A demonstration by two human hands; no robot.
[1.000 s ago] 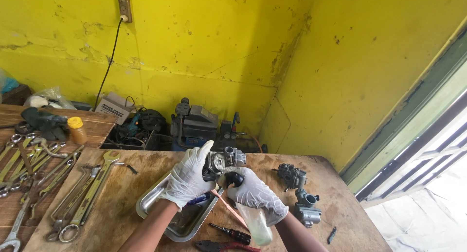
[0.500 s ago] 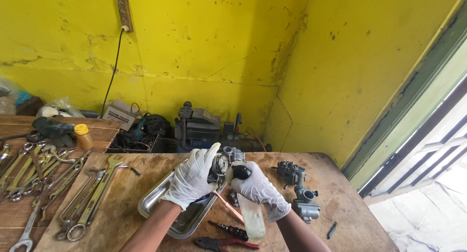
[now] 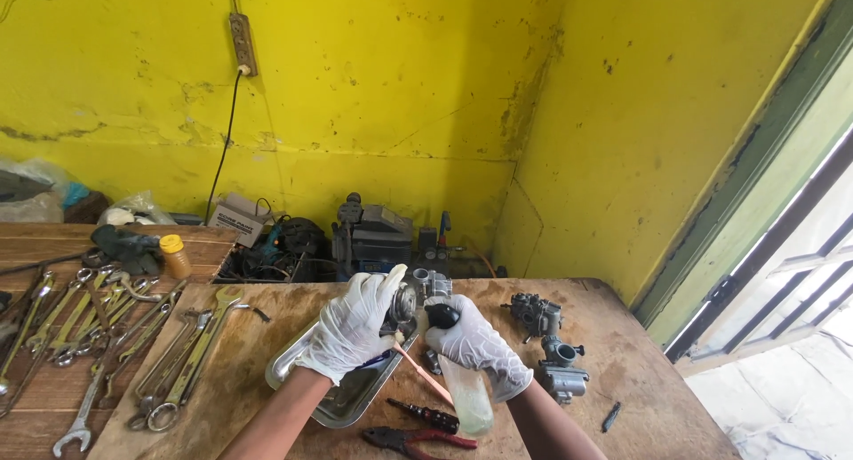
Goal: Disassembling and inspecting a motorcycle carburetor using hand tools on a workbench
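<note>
Here, in the head view, both gloved hands meet over the bench just above the tray. The left hand is curled round a carburettor, fingers closed on its near side. The right hand is closed too, gripping a clear squeeze bottle with a black cap end at the top.

Set against the views a second and half a second back, the hands and the carburettor have hardly shifted on the bench; the grip looks the same, and the camera has mainly tilted. That reads as steady work on the one part, not a move to another.

The carburettor sits at the middle of the bench, its long axis roughly level, running from 9 to 3 o'clock. The bottle's long axis runs from 11 to 5 o'clock, cap end up against the carburettor.

At 3 o'clock from the hands lie more carburettor parts. At 9 o'clock are spanners. At 6 o'clock lie red-handled pliers and a screwdriver. A thin orange stick lies slanted between the hands.
</note>
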